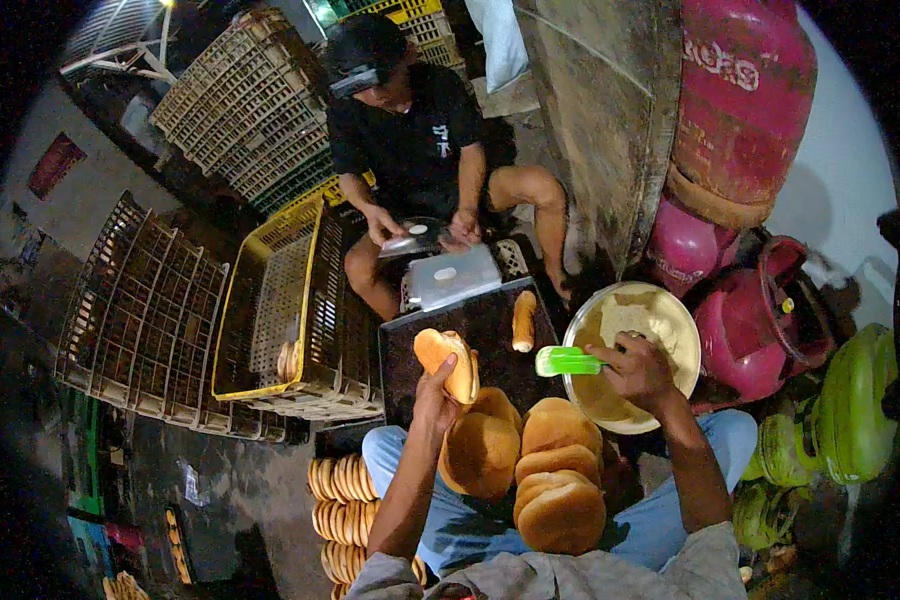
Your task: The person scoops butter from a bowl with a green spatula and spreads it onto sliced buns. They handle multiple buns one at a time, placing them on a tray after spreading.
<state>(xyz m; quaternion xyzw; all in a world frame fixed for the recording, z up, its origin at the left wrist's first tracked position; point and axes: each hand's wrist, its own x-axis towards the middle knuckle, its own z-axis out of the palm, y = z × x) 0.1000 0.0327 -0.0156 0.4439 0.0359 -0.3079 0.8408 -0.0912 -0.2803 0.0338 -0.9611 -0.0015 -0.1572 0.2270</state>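
Observation:
My left hand (437, 398) grips a split bread bun (448, 362) over the near edge of a dark tray (402, 362). My right hand (638, 370) is closed round a bright green spatula (568, 361), its pale-smeared blade pointing left toward the bun. Below that hand, a round metal bowl (692, 345) holds pale cream spread. On the dark tray lies one elongated bread roll (523, 321). Between my forearms, two rows of round golden buns (560, 510) rest near my lap.
Across the tray, a seated person (410, 130) handles clear plastic packaging (454, 278). Yellow plastic crates (230, 320) stand at left, with more stacked behind. Pink gas cylinders (740, 110) and green ones (855, 400) line the right. Stacked bread (342, 520) sits at my lower left.

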